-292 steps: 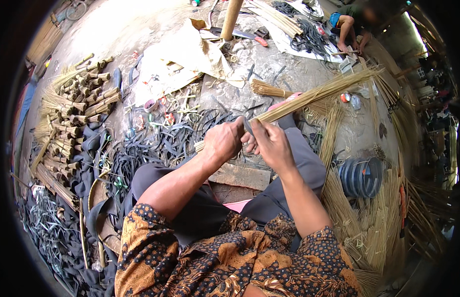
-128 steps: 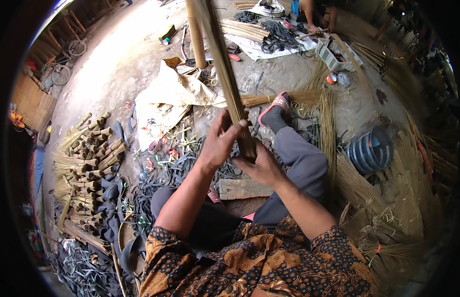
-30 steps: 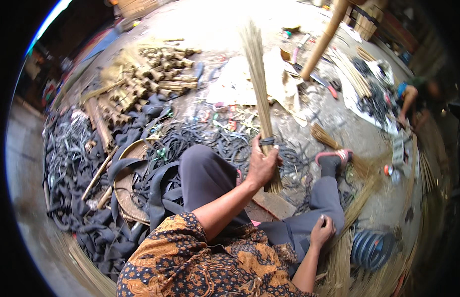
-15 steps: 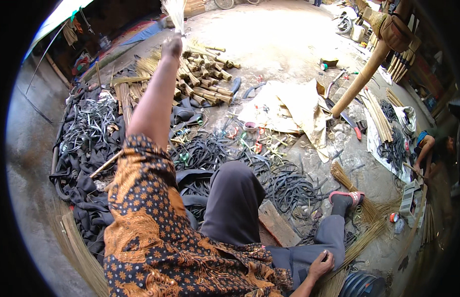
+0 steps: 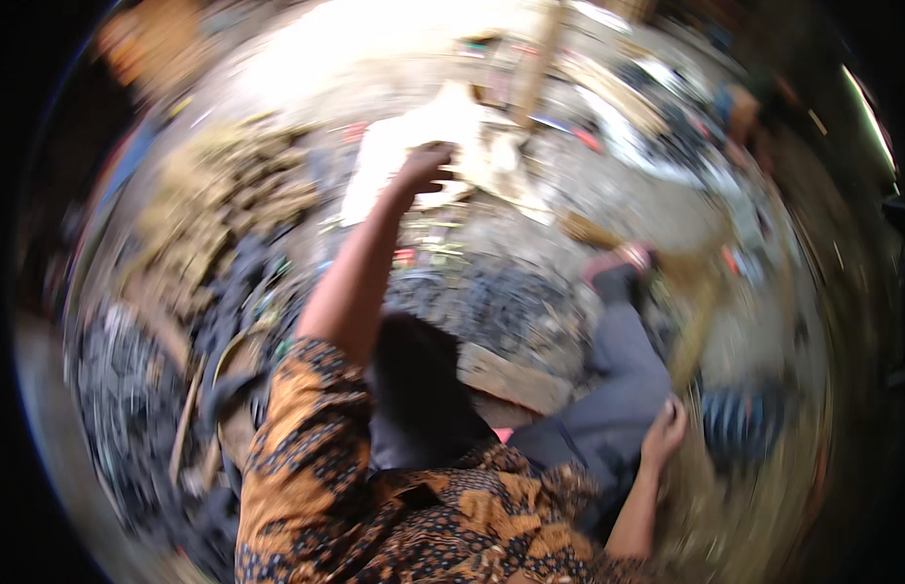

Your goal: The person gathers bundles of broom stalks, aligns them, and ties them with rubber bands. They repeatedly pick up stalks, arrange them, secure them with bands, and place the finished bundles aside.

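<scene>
My left hand (image 5: 428, 167) reaches forward with its fingers apart and nothing visible in them. Below it lies a pale sheet (image 5: 369, 185) spread on the ground. My right hand (image 5: 664, 430) rests by my right thigh, fingers curled in, with no object showing in it. Left of the sheet is a blurred pile of tied stick bundles (image 5: 219, 200). Tangled black strips (image 5: 511, 302) cover the ground in front of my knees. Between my legs sits a wooden block (image 5: 516, 380). A loose bundle of thin brown stalks (image 5: 589, 232) lies near my sandalled foot (image 5: 610, 263).
Motion smears the whole view. A wooden post (image 5: 542, 68) stands beyond the sheet, with a red-handled blade (image 5: 587, 140) near its foot. At far right, another person (image 5: 742, 117) shows dimly. A dark ribbed object (image 5: 739, 423) lies right of my right hand. Dark scraps (image 5: 131, 409) heap at left.
The pale bundle has left my left hand, which has opened and come down over the sheet. My view has swung left. The right hand stays by my leg.
</scene>
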Available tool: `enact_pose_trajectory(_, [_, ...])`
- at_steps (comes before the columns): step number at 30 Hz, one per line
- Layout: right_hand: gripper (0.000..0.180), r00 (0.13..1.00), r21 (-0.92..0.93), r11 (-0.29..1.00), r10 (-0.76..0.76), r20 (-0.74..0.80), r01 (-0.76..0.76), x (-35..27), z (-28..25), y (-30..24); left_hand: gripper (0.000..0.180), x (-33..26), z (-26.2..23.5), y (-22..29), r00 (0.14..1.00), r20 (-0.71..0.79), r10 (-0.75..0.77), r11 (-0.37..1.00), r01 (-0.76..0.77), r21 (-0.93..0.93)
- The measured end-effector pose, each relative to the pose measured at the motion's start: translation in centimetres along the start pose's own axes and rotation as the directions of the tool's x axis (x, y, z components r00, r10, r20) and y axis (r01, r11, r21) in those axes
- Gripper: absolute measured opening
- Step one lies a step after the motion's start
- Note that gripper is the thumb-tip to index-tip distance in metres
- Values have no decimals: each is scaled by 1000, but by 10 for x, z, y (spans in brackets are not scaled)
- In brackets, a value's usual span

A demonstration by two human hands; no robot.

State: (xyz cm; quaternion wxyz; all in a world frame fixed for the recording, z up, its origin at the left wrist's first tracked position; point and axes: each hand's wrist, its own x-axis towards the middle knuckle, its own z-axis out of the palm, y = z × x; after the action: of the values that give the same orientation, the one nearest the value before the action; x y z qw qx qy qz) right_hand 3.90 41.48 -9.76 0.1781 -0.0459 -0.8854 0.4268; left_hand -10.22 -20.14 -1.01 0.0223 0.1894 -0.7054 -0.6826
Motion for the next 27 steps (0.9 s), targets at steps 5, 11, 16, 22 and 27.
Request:
enact_pose_trajectory(5, [24, 978, -27, 980, 198, -59, -199, -45, -66, 19, 57, 70, 71, -69, 977, 194, -91, 985, 117, -129])
enact_pose_trajectory(11, [27, 840, -118, 905, 321, -437, -408, -126, -163, 56, 72, 143, 91, -173, 871, 256, -419, 826, 249, 505])
enact_pose_trajectory(16, [33, 503, -60, 716, 425, -752, -695, -199, -252, 69, 70, 182, 131, -173, 785, 423, -452, 835, 205, 511])
enact_pose_trajectory(22, [39, 74, 51, 274, 427, -901, -960, -293, -322, 57, 68, 165, 171, -164, 718, 384, -581, 750, 288, 595])
enact_pose_trajectory(27, [61, -220, 50, -391, 404, -888, -919, -371, -371, 24, 60, 164, 185, -162, 679, 314, -663, 661, 335, 671])
